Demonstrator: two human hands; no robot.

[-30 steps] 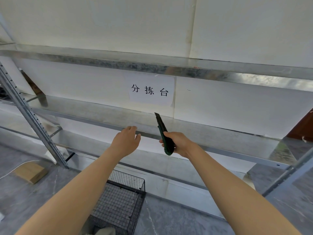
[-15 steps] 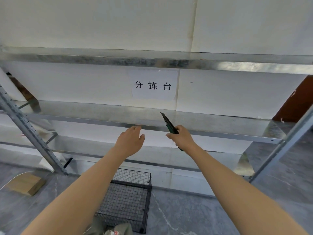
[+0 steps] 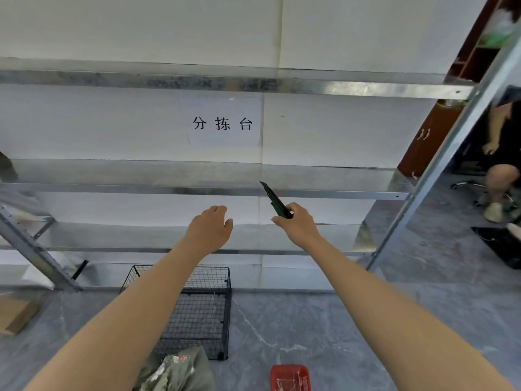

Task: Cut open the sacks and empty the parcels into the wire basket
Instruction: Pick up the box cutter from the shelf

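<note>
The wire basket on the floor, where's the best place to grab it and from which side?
Probably the top rim of the wire basket, from above: it stands upright and open-topped, and the rim bar is thicker than the mesh. The left hand is free; the right hand holds the knife.

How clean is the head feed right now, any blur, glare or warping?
Head view: wide-angle bends the right shelf post; soft glare patches on the metal shelf edges; sign and utility knife in the right hand read sharp; edges slightly soft.

Grey floor (image 3: 324,328) with wire basket (image 3: 203,314), sack (image 3: 180,371), red tray (image 3: 290,376).
</note>
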